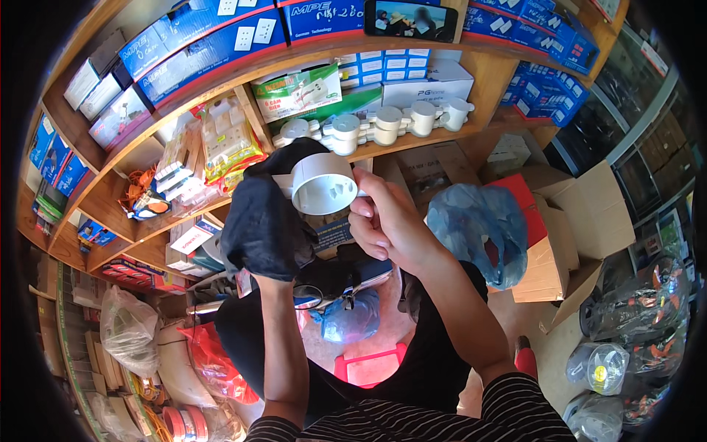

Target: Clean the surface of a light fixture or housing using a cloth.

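Observation:
A round white plastic junction box [324, 185] with short side spouts is held up before me, its hollow side facing me. My right hand [381, 218] grips the spout at its right. Black cloth [262, 221] covers my left hand [270, 232] down to the wrist and lies against the box's left spout; the fingers are hidden beneath it. Behind, on the shelf, stands a row of similar white junction boxes [388, 124], some stacked in twos.
A wooden shelf [221, 91] holds blue cartons [207, 55] and a phone [410, 21]. At right are a blue plastic bag [478, 232] and an open cardboard box [591, 221]. A red stool [370, 367] and a blue bag [351, 317] lie below.

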`<state>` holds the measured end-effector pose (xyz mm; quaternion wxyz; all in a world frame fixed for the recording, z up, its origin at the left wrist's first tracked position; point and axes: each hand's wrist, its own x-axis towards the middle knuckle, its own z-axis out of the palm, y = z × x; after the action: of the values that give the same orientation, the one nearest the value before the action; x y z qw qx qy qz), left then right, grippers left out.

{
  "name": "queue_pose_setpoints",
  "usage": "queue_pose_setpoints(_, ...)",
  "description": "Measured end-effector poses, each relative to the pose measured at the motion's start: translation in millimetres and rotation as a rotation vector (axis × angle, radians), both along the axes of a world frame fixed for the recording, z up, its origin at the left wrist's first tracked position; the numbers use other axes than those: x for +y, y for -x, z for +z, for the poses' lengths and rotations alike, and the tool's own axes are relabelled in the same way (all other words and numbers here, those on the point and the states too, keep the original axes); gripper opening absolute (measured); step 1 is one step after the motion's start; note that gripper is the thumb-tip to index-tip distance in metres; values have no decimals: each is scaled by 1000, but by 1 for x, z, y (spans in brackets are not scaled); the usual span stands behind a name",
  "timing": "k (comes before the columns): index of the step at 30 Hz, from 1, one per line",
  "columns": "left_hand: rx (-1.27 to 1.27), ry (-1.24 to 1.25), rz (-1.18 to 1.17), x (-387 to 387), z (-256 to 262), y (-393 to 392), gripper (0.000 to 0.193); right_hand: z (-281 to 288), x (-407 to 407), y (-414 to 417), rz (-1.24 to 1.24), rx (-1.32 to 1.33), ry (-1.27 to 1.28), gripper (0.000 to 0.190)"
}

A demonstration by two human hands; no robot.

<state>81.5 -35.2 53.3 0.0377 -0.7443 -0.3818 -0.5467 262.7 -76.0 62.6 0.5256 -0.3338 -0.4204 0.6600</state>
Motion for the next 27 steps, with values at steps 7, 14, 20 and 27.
queue_pose_setpoints(7, 112, 15, 61, -5, 6, 6, 27, -7, 3, -8, -5, -184, -152, 47)
queue_pose_setpoints(14, -1010, 871, -624, 0, -30, 17, 19, -9, 0, -14, -213, -942, -567, 30)
queue_pose_setpoints(20, -1141, 892, -653, -4, -25, 30, 20, -17, 3, -27, -214, -1113, -597, 30)
queue_pose_setpoints(27, 71, -69, -112, 4, -4, 37, 18, -34, 3, -3, -43, -909, -448, 58)
